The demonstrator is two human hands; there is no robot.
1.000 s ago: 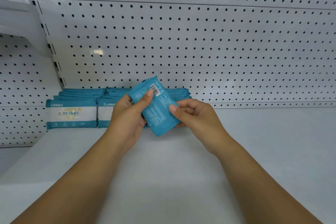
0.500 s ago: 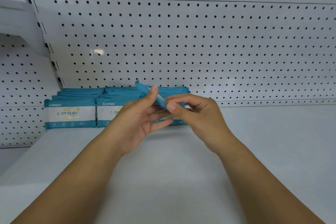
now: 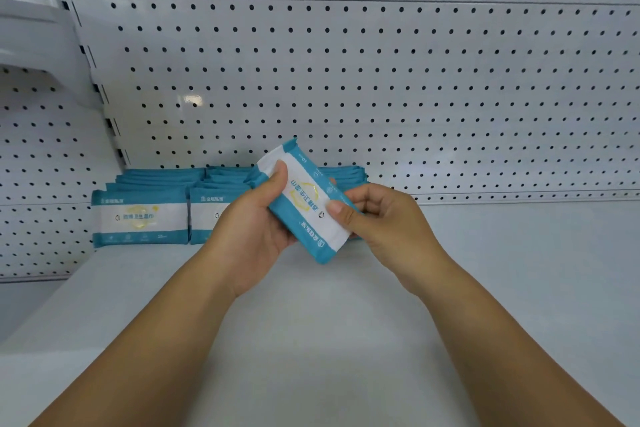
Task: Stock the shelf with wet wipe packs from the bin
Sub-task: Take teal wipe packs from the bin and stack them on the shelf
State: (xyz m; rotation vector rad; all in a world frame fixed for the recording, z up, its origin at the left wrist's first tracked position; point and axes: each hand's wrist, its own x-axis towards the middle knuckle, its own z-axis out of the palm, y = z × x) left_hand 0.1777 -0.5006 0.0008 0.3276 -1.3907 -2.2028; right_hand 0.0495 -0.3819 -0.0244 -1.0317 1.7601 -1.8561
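Flipped since 0.5 s ago: wet wipe pack (image 3: 304, 201), then edge-on, now shows its printed white front, tilted. Left hand (image 3: 249, 229) grips its far-left end, thumb on top; right hand (image 3: 381, 218) pinches its right edge. Pack is held above the white shelf (image 3: 311, 340), not touching it. Farther left, stocked packs (image 3: 140, 215) stand in rows against the pegboard back panel (image 3: 346, 80).
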